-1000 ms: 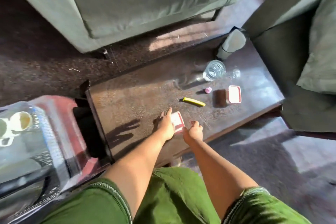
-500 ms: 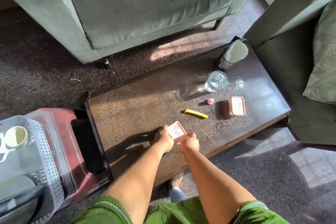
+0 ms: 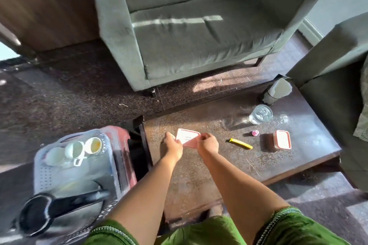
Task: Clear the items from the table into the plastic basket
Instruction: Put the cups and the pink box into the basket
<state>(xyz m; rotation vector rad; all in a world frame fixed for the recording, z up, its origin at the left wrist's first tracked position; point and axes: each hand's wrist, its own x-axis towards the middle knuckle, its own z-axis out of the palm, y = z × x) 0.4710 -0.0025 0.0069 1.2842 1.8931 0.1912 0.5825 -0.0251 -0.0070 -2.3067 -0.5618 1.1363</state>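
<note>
A large grey-green armchair (image 3: 199, 32) fills the far side of the room, standing on dark carpet. In front of it, nearer the person, a dark wooden coffee table (image 3: 209, 165) runs from centre to right. To the left of the table, a pale perforated plastic basket (image 3: 51, 173) rests on a red stool (image 3: 121, 133); three cups (image 3: 74, 149) lie inside at its far end, and a black pan (image 3: 45, 211) at its near end.

The person, in green shorts, reaches both bare arms forward over the table's left part. The left hand (image 3: 172, 146) and the right hand (image 3: 208, 144) each pinch one edge of a small flat container with a white lid and red rim (image 3: 187, 137), holding it tilted just above the tabletop, well apart from the basket.

Further right on the table sit a clear drinking glass (image 3: 259, 114), a second red-rimmed container (image 3: 281, 139) and, at the far right corner, a pale torn-topped cup (image 3: 276, 91). Between the hands and the second container lies a yellow stick-shaped item (image 3: 240, 143), and just beyond it a tiny pink cap (image 3: 255, 133).
</note>
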